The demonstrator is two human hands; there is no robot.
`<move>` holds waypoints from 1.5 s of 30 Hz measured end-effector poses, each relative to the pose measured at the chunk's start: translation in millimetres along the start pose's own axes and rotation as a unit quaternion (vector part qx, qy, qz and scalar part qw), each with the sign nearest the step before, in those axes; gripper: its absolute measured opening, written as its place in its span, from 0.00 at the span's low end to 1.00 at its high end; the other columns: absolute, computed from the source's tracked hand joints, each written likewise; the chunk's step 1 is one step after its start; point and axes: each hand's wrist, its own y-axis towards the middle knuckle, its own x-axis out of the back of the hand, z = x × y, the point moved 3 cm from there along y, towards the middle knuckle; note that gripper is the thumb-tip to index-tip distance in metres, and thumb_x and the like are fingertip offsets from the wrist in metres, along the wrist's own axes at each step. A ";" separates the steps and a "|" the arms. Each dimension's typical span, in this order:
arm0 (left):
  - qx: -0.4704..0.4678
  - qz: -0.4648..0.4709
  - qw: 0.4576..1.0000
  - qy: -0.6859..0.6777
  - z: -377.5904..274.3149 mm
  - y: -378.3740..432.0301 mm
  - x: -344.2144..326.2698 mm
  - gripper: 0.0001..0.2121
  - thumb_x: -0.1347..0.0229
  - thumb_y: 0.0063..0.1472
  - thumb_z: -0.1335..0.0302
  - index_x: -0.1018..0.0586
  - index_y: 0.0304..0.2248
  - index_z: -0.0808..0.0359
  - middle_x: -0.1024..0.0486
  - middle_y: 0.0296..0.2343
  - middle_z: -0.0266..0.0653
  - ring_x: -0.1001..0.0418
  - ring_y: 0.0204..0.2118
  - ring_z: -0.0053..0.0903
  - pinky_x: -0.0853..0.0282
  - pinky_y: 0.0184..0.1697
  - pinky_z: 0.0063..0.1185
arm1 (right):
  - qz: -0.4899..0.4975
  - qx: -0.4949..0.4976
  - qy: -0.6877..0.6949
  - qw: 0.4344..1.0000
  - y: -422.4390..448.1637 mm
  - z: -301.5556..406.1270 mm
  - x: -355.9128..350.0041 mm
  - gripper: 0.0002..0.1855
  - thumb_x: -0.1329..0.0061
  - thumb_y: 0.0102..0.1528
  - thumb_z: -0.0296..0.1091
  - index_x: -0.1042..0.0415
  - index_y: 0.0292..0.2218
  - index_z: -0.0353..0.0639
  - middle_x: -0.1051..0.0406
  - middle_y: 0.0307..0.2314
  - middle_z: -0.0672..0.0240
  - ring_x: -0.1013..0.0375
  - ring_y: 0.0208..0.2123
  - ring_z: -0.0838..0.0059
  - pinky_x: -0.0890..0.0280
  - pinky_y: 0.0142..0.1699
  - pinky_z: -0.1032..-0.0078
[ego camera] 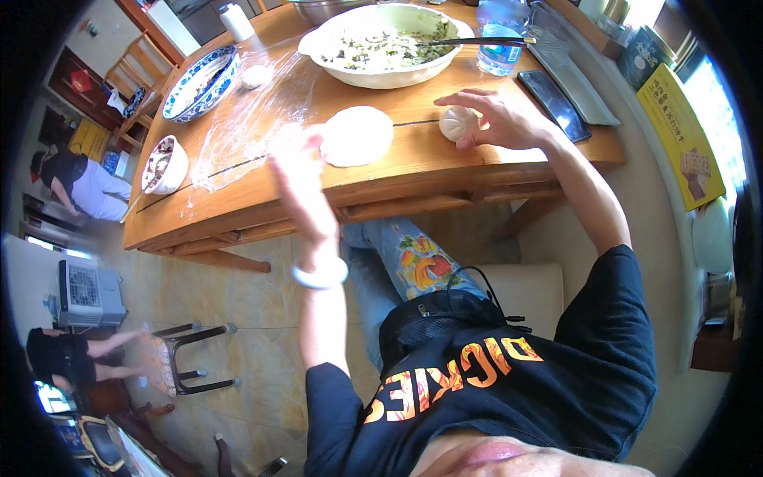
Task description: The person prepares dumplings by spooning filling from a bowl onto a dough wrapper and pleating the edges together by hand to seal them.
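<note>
My right hand (498,122) curves its thumb and fingers around a pleated, filled dough bun (456,123) resting on the wooden table. A flat, round dough wrapper (359,136) lies to the left of it. My left hand (298,173), blurred and wearing a pale bangle at the wrist, is raised with fingers apart beside the wrapper's left edge; nothing shows in it. Behind the wrapper stands a large white bowl (381,74) of chopped green filling, with chopsticks (477,42) across its right rim. A lump of dough (257,77) sits on crumpled plastic film (238,137).
Left on the table are a blue-and-white bowl (173,101) and a small bowl (179,164) of dark filling. A water bottle (499,50), phone (554,104) and clear tray (572,77) stand or lie right. The table's front edge (381,188) faces me. Two people are at far left.
</note>
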 end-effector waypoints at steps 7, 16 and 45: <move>-0.004 0.277 0.955 0.105 2.9 -65.3 -105.9 0.38 0.74 0.62 0.46 0.55 0.55 0.78 0.58 0.55 0.60 0.63 0.61 0.42 0.66 0.62 0.29 | -0.080 -0.041 0.308 0.947 -32.8 -12.4 -7.5 0.33 0.69 0.60 0.57 0.49 0.57 0.41 0.49 0.56 0.59 0.51 0.58 0.67 0.55 0.61 0.71; 0.065 0.294 0.949 0.091 24.3 -53.8 -130.9 0.41 0.76 0.60 0.43 0.63 0.57 0.75 0.66 0.58 0.56 0.70 0.62 0.36 0.73 0.63 0.27 | -0.084 -0.023 0.403 0.911 -20.0 -23.8 -30.7 0.30 0.74 0.62 0.50 0.52 0.58 0.39 0.51 0.57 0.59 0.53 0.59 0.68 0.60 0.63 0.74; 0.167 0.294 0.938 -0.071 26.9 -45.6 -133.1 0.36 0.74 0.63 0.47 0.57 0.58 0.71 0.60 0.59 0.49 0.63 0.62 0.31 0.69 0.63 0.26 | -0.332 -0.141 0.594 0.719 4.5 21.6 -50.8 0.32 0.68 0.61 0.51 0.53 0.57 0.35 0.53 0.57 0.58 0.55 0.58 0.70 0.60 0.61 0.73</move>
